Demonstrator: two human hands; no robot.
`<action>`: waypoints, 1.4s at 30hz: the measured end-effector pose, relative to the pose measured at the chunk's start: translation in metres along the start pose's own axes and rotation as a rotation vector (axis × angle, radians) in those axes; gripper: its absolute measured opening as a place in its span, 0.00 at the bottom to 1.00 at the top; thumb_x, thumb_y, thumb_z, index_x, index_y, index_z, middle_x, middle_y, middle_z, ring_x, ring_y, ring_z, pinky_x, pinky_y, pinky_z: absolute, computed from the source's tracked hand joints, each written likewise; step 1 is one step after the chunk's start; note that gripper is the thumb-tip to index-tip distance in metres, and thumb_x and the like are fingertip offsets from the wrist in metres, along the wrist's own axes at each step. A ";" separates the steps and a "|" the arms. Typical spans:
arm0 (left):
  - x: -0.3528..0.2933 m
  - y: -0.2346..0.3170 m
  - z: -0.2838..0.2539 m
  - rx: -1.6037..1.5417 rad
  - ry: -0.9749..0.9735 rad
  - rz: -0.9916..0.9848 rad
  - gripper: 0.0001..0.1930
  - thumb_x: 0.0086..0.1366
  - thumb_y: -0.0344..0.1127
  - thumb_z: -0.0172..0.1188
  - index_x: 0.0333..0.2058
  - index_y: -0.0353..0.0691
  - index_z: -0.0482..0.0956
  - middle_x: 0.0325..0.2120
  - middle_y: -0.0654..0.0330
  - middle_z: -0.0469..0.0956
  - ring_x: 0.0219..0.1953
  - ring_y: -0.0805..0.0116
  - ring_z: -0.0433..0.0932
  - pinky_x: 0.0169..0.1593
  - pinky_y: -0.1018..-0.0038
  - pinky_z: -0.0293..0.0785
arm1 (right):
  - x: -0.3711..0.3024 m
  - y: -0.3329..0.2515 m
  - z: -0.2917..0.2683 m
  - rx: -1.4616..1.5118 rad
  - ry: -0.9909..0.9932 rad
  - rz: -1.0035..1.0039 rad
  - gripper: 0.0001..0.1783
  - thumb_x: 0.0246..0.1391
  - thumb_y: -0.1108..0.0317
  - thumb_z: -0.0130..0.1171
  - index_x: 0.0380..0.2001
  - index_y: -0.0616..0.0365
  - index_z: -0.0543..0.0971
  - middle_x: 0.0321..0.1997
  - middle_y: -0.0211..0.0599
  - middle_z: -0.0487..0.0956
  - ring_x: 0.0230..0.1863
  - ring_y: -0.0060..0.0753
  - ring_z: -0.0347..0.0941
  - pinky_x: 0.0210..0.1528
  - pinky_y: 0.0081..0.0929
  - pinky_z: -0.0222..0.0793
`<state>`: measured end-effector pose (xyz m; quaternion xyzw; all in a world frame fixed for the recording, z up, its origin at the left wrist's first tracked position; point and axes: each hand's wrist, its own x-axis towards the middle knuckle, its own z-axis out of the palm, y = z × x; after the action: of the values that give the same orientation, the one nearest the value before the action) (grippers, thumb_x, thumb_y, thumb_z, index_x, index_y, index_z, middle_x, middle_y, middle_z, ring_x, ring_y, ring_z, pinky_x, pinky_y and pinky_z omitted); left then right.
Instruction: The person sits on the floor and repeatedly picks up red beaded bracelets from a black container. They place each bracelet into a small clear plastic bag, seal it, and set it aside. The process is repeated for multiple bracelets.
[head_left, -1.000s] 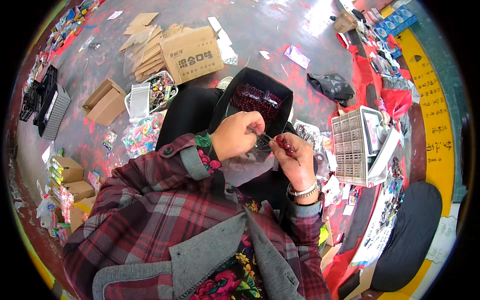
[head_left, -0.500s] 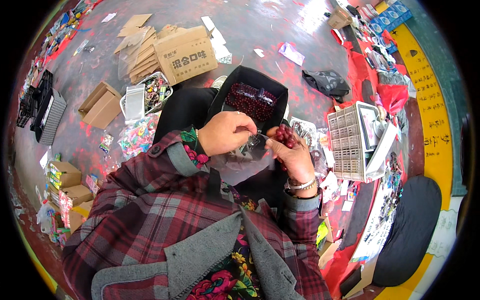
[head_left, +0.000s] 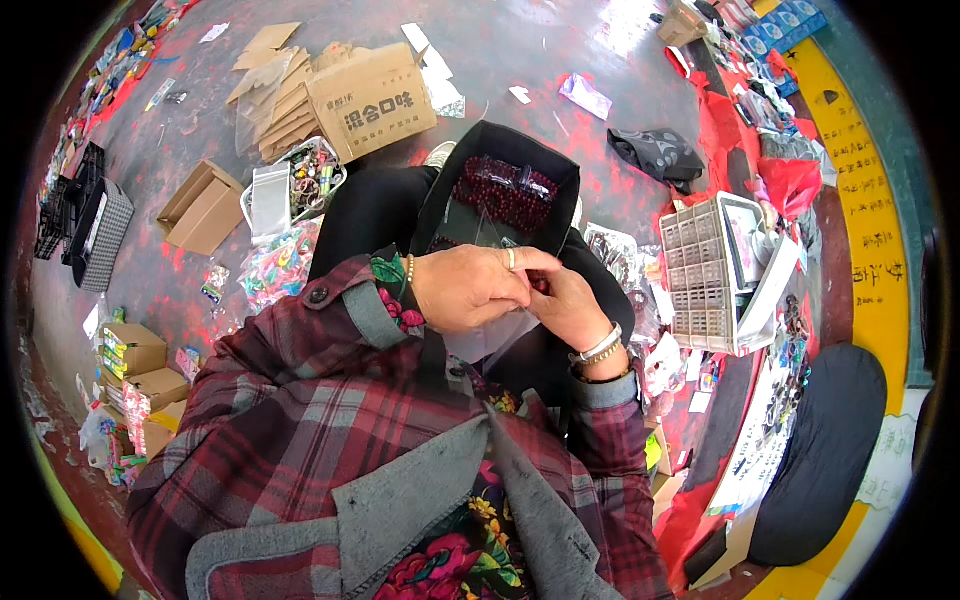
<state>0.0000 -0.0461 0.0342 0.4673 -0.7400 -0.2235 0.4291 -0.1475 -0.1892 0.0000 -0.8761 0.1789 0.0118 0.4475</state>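
Note:
My left hand (head_left: 472, 288) and my right hand (head_left: 572, 312) meet over my lap, fingers closed. Between them hangs a clear plastic bag (head_left: 487, 338), its top covered by the left fingers. A bit of the dark red bead string (head_left: 540, 284) shows at the right hand's fingertips; the rest is hidden. Just beyond the hands, a black fabric box (head_left: 432, 212) rests on my lap. Inside it lie more dark red bead strings (head_left: 507, 193), bundled under clear wrapping.
On the floor to the left are an open cardboard box (head_left: 203, 207), a white basket of small items (head_left: 315, 178) and colourful bagged goods (head_left: 280, 268). A large carton (head_left: 370, 105) stands ahead. A whitish crate (head_left: 697, 275) stands at the right, beyond a black bag (head_left: 655, 158).
My hands have come together, the right turning inward and the left moving right. The bead bunch, earlier plain in the right hand, is now mostly hidden between the fingers.

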 end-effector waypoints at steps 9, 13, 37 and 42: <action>-0.008 0.005 -0.020 -0.048 -0.060 0.015 0.07 0.54 0.22 0.54 0.34 0.33 0.75 0.36 0.54 0.74 0.39 0.56 0.75 0.43 0.69 0.71 | -0.004 -0.032 -0.005 0.203 -0.110 0.067 0.43 0.36 0.66 0.67 0.58 0.56 0.59 0.44 0.40 0.74 0.41 0.33 0.74 0.43 0.27 0.69; -0.009 0.017 -0.035 -0.034 -0.127 0.062 0.07 0.54 0.22 0.55 0.33 0.33 0.75 0.36 0.53 0.74 0.39 0.56 0.75 0.42 0.69 0.72 | -0.007 -0.029 -0.004 0.430 -0.181 -0.016 0.48 0.34 0.68 0.68 0.60 0.56 0.56 0.59 0.41 0.63 0.56 0.38 0.64 0.56 0.28 0.60; -0.012 0.033 -0.052 -0.136 -0.127 -0.099 0.06 0.54 0.21 0.55 0.32 0.34 0.77 0.36 0.53 0.76 0.38 0.59 0.76 0.41 0.70 0.72 | -0.009 -0.022 -0.003 0.802 -0.312 -0.070 0.25 0.40 0.78 0.60 0.46 0.61 0.70 0.33 0.23 0.71 0.35 0.15 0.66 0.41 0.16 0.63; -0.015 0.030 -0.053 -0.111 -0.125 -0.082 0.06 0.54 0.22 0.56 0.32 0.33 0.77 0.36 0.52 0.75 0.37 0.58 0.76 0.41 0.70 0.72 | -0.011 -0.013 -0.007 0.858 -0.419 -0.044 0.26 0.42 0.78 0.59 0.49 0.63 0.70 0.35 0.27 0.72 0.36 0.17 0.67 0.40 0.15 0.64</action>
<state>0.0323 -0.0154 0.0780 0.4579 -0.7320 -0.3103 0.3977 -0.1549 -0.1843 0.0168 -0.5944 0.0551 0.1038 0.7955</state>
